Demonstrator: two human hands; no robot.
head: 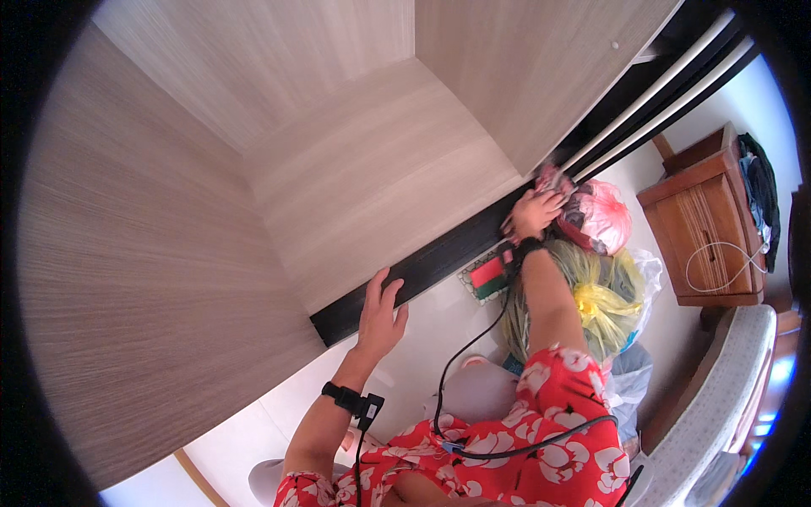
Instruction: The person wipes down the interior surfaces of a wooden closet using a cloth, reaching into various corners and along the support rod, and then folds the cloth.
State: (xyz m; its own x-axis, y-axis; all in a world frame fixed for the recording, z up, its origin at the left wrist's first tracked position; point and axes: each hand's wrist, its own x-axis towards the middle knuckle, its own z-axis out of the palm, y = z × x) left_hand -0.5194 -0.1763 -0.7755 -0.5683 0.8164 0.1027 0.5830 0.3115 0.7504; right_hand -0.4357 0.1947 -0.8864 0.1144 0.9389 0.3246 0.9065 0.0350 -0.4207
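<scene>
My right hand [534,210] presses a crumpled patterned cloth [552,180] against the right end of the cabinet's black base strip [437,256], close to the sliding-door tracks. Parts of the cloth show on both sides of the hand, and it looks slightly blurred. My left hand [381,314] is empty, fingers apart, by the left part of the black strip; whether the fingertips touch it I cannot tell. Behind the strip is the wood-grain interior of the cabinet [380,184], with its bottom panel and side walls showing. Each wrist wears a black strap with a cable.
A pink plastic bag [605,215] and a tied yellow bag [586,304] stand on the floor beside my right arm. A red and green item [486,277] lies near the strip. A wooden nightstand [709,228] and a mattress edge [716,405] are at the right. Cables hang across my front.
</scene>
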